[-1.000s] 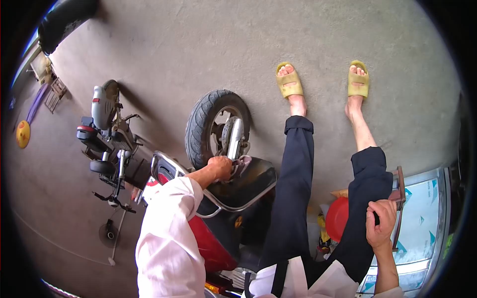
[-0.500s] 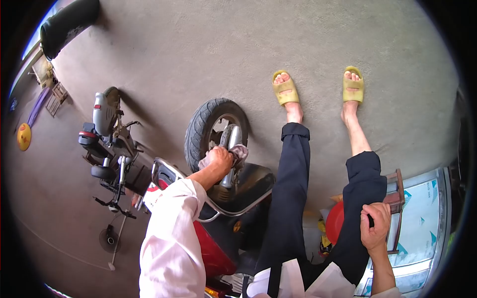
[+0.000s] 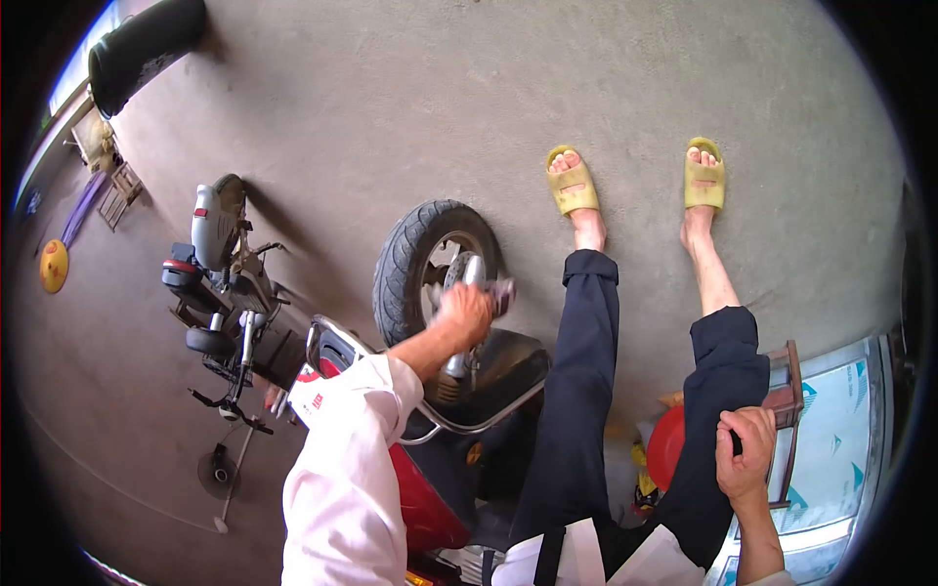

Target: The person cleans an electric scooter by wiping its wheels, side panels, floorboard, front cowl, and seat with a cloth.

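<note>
My left hand (image 3: 464, 316), slightly blurred, is closed around a crumpled greyish-pink rag (image 3: 502, 297). It is at the silver shock absorber (image 3: 457, 363) beside the wheel of a red and black scooter (image 3: 427, 498). The scooter's tyre (image 3: 399, 276) is black and treaded, with a disc and spokes showing at its hub. My right hand (image 3: 746, 456) rests on my right leg, its fingers curled in. A dark patch shows between thumb and fingers; I cannot tell whether it is an object or the trousers.
A grey two-wheeler (image 3: 209, 230) stands to the left. A black cylinder (image 3: 147, 49) lies at the upper left, and a yellow hat-like thing (image 3: 54, 266) is below it. At the right are a red basin (image 3: 665, 449), a wooden stool (image 3: 793, 400) and a film-covered panel (image 3: 838, 430).
My left hand has shifted right along the shock absorber with the rag, which now looks more bunched at the far side. My right hand stays on my leg. The whole view has shifted slightly.
</note>
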Motion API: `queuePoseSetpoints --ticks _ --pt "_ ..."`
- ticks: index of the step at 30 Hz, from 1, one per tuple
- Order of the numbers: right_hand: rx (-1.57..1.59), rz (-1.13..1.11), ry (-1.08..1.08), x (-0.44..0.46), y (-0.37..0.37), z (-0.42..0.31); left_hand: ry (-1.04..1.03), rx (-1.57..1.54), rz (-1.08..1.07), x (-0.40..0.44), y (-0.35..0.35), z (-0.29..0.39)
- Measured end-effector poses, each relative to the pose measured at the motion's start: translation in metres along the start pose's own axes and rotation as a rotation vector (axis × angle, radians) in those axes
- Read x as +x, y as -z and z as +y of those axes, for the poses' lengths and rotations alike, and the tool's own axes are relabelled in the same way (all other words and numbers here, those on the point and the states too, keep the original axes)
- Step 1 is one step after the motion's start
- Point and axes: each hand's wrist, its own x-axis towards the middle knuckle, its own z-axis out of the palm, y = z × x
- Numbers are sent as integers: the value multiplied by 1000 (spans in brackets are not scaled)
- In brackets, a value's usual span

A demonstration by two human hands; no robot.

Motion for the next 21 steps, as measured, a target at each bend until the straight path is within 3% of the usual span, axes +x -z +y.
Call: queuePoseSetpoints --ticks 2,5,10,12,14,15,18,19,21 --pt "5 -34 -22 -6 3 -3 32 117 394 37 11 -26" --pt "8 -25 5 -2 2 -1 87 256 322 68 32 -68" --pt "3 0 -13 0 -1 -8 85 215 111 10 -5 -49" --pt "5 14 -3 1 -2 -8 -33 97 -199 -14 -9 -50" --pt "0 18 -1 0 -2 -8 -25 -23 -442 -45 -9 -40" --pt "-5 18 -2 0 -2 -7 -76 21 -490 -56 -11 -35" --pt "5 -5 -2 3 0 -5 -1 64 -237 -42 -17 -34" --pt "-3 -26 -5 2 1 -2 8 70 -5 -35 -11 -38" --pt "-10 -29 -16 4 4 -3 57 180 241 1 9 -49"
